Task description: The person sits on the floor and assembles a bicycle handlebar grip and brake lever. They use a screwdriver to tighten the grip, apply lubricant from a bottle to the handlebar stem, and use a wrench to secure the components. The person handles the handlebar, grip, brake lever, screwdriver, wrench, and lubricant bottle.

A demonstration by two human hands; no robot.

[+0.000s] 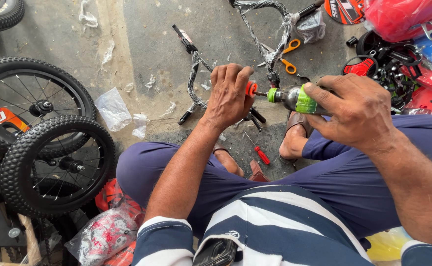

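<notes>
My right hand [356,111] grips a green and black power screwdriver [295,98] with its bit pointing left. My left hand [230,94] is closed around a small orange part [251,88] that meets the bit's tip. Both hands hover above my crossed legs in blue trousers. A red-handled screwdriver [259,150] lies on the concrete floor between my sandalled feet. What else sits inside my left fist is hidden.
Two small black knobby bicycle wheels [53,162] lie at the left. Wrapped handlebars [270,34], orange-handled scissors [289,58], plastic scraps [113,109] and red and black bicycle parts [388,59] lie on the floor ahead. Packaged parts [110,229] rest by my left knee.
</notes>
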